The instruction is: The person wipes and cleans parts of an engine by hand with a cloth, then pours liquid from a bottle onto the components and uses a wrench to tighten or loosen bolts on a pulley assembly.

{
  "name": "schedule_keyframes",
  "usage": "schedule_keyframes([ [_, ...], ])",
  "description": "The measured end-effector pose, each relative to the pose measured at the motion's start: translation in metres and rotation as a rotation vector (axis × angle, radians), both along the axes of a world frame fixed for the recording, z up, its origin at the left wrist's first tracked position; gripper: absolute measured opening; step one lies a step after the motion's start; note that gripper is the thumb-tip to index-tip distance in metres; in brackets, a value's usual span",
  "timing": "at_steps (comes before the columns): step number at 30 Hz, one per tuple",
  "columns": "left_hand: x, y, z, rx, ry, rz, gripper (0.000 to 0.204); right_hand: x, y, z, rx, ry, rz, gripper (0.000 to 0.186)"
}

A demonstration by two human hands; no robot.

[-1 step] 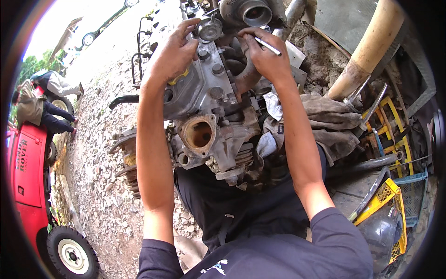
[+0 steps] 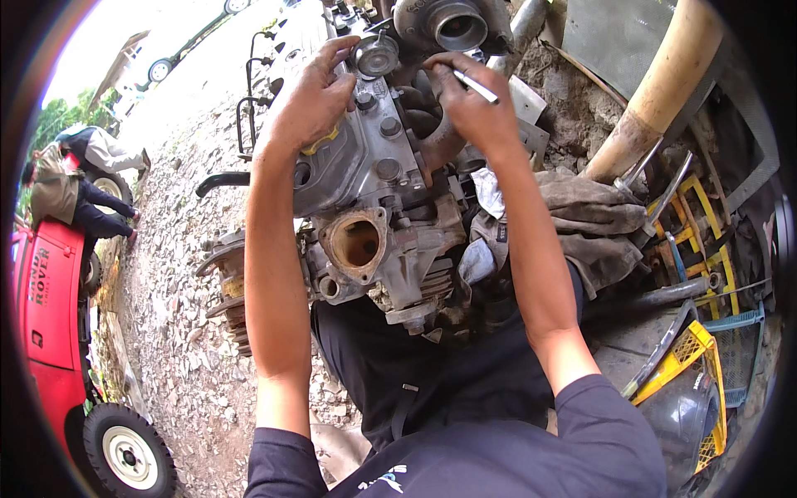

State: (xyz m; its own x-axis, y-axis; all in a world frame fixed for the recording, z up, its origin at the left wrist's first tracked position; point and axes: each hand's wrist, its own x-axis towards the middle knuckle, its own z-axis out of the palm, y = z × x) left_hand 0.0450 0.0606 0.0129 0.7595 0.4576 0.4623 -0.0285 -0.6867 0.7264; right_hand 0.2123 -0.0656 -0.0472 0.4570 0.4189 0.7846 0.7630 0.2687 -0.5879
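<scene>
A greasy engine with a turbocharger at its far end lies in front of me. My left hand is by a round metal canister beside the turbocharger. Its thumb and fingers are apart, with the fingertips at the canister's left edge. My right hand is closed round a slim silver metal rod, near the curved manifold pipes below the turbocharger. One end of the rod sticks out above the knuckles; its other end is hidden by my fingers.
A round flanged opening faces me on the engine's near end. Dirty gloves and rags lie right of it, by a bamboo pole and a yellow crate. Left are gravel, a red vehicle and a person.
My right hand has turned very slightly, and the rod's outer end now points a little lower. My left hand stays where it was.
</scene>
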Motion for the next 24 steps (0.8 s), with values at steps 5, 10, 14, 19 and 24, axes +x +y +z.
schedule_keyframes([
  [5,-0.003,0.004,0.002,0.020,0.034,-0.008,0.049,-0.014,0.013,-0.009,0.019,-0.168,0.014,0.015],
  [10,-0.003,0.004,0.002,0.018,0.024,-0.002,0.049,-0.013,0.013,-0.010,0.080,-0.216,-0.061,0.013],
  [14,-0.003,-0.004,0.005,0.034,0.071,0.033,0.050,-0.022,0.020,-0.024,0.125,-0.196,-0.130,0.012],
  [19,-0.002,-0.004,0.005,0.022,0.036,0.035,0.051,-0.024,0.015,-0.016,0.283,-0.074,-0.141,0.011],
  [24,-0.004,0.000,0.005,0.009,0.067,0.011,0.050,-0.023,0.004,-0.005,-0.102,-0.080,0.113,0.017],
])
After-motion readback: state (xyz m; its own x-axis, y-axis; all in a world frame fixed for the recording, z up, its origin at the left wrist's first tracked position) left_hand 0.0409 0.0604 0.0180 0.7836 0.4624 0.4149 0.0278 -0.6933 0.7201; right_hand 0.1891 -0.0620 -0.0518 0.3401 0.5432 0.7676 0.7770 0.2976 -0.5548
